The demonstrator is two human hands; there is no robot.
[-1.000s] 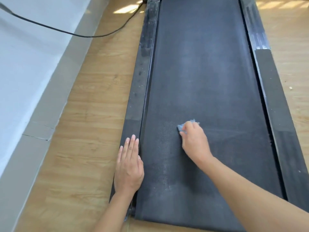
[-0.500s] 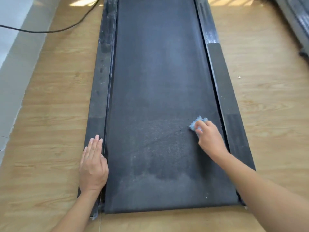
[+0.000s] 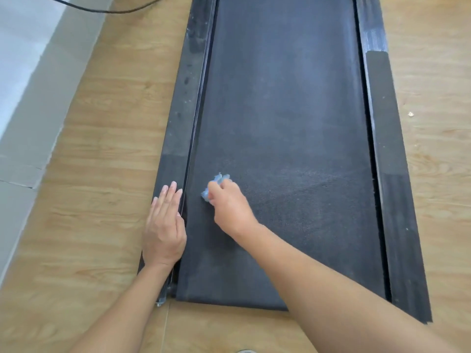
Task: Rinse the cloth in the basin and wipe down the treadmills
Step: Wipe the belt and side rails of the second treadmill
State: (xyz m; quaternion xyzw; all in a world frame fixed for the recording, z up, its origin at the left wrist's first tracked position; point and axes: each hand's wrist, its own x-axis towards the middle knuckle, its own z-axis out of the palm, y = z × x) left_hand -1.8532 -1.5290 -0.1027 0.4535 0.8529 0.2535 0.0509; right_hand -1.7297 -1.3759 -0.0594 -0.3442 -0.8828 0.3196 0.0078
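A black treadmill belt (image 3: 285, 118) runs away from me along the wooden floor, dusty grey with a darker wiped patch near its lower middle. My right hand (image 3: 229, 205) grips a small bunched light-blue cloth (image 3: 216, 183) and presses it on the belt near its left edge. Only the cloth's top and left side show past the fingers. My left hand (image 3: 164, 225) lies flat with straight fingers on the treadmill's left side rail (image 3: 188, 85), close beside the right hand.
The right side rail (image 3: 384, 128) borders the belt. A black cable (image 3: 107, 8) crosses the floor at top left, next to a grey skirting (image 3: 33, 118) and white wall. A small white crumb (image 3: 410, 114) lies on the floor at right.
My right hand has swept the cloth from the belt's right edge across to its left edge, ending beside my left hand. The left hand stays flat on the rail.
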